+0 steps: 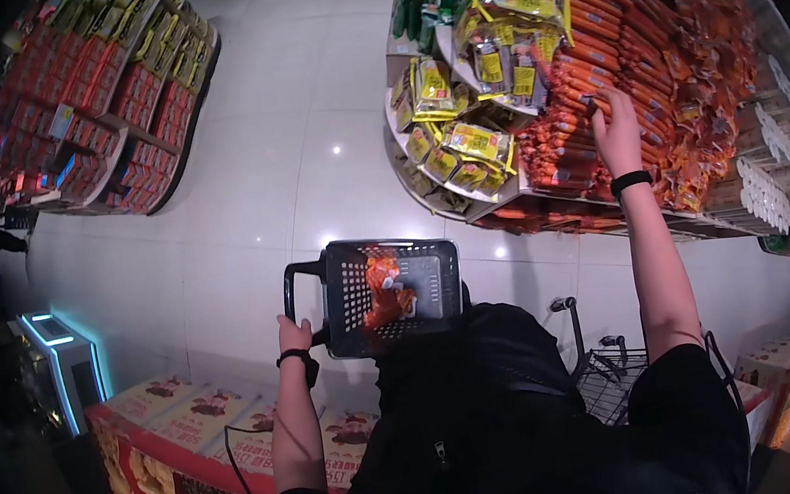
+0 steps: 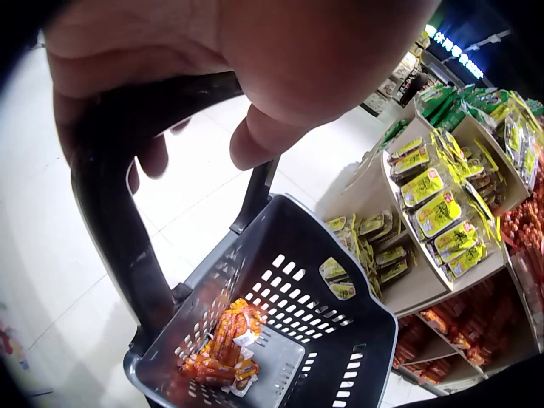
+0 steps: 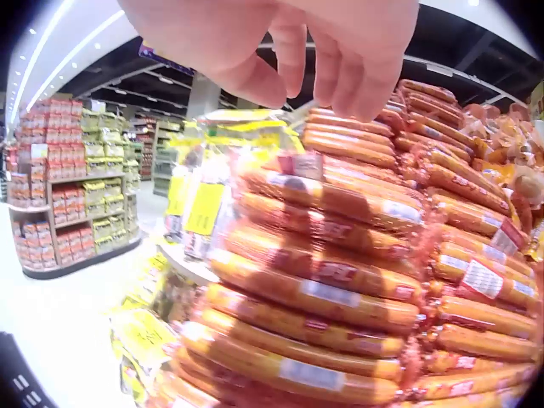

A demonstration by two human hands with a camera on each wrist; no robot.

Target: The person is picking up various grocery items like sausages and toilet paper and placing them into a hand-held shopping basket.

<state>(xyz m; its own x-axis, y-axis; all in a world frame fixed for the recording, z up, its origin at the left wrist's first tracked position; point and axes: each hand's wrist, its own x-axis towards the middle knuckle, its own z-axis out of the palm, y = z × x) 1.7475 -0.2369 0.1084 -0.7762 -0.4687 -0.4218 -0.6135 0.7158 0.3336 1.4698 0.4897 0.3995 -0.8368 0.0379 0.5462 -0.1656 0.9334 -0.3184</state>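
A round, tiered supermarket display stand (image 1: 469,198) fills the right of the head view, its upper shelves heaped with long orange plastic-wrapped sausage packs (image 1: 684,75) and its nearer, lower tiers holding yellow-and-green snack packets (image 1: 471,140). Across the glossy white tiled floor (image 1: 291,150) stands a second curved shelf unit of red and yellow boxes (image 1: 104,81), well apart from the person.

The dark grey perforated plastic shopping basket (image 1: 391,293) hangs in front of the person's body, just below the stand. Its black bar handle (image 2: 110,204) is gripped by the left hand (image 1: 295,337), fingers and thumb curled round it (the left wrist view shows this plainly). Inside the basket, on its slotted floor, lies a small bundle of orange sausage packs (image 2: 223,344).

The right hand (image 1: 617,130) is raised to the heap of sausages on the stand. In the right wrist view its fingers (image 3: 340,68) hang bent downward, loosely spread, their tips at or just above the topmost packs; they pinch nothing, and I cannot tell whether they touch. Both wrists wear a black band (image 1: 629,181).
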